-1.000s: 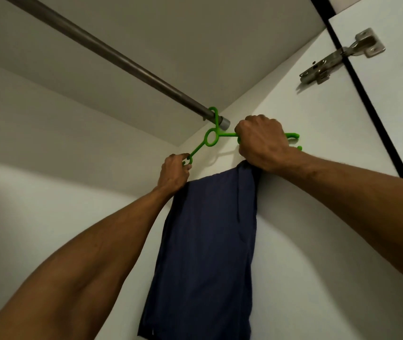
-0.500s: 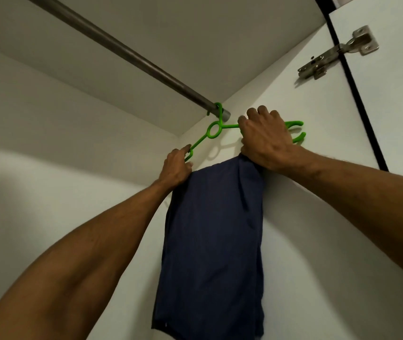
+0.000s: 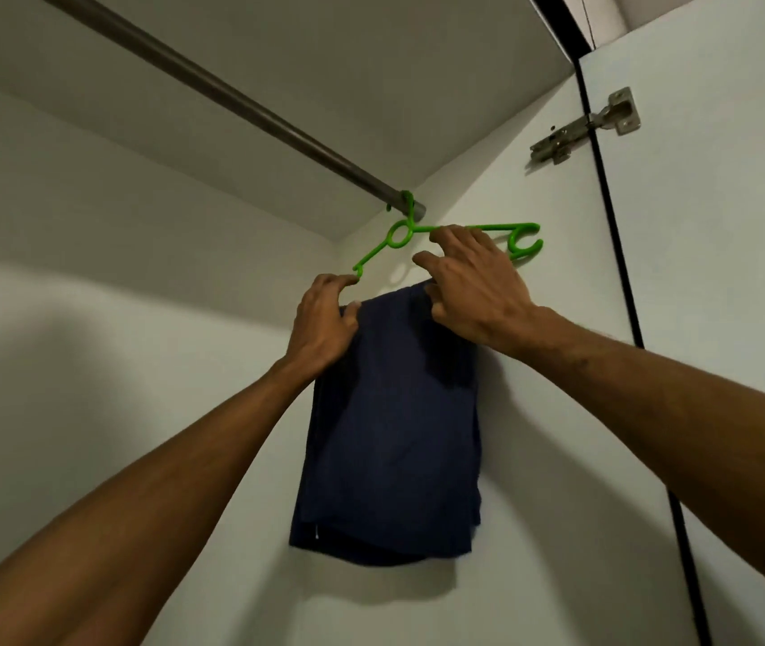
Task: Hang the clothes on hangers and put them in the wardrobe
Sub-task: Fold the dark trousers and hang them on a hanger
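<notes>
A green plastic hanger [image 3: 495,227] hangs by its hook from the right end of the metal wardrobe rod [image 3: 231,97], close to the side wall. A folded navy garment [image 3: 394,435] drapes over the hanger's lower bar and hangs straight down. My left hand [image 3: 324,324] holds the hanger's left tip, thumb against the garment's top edge. The fingers of my right hand [image 3: 478,291] are spread and loose over the hanger's right arm, touching it without gripping. The hands hide the lower bar.
The white wardrobe side wall [image 3: 557,412] is right behind the garment. A metal hinge [image 3: 581,128] joins it to the open door [image 3: 720,272] on the right. Left of the hanger, the visible part of the rod carries nothing.
My right hand has let go of its fist grip on the hanger and spread its fingers. The hanger has settled on the rod, and the garment hangs lower in view.
</notes>
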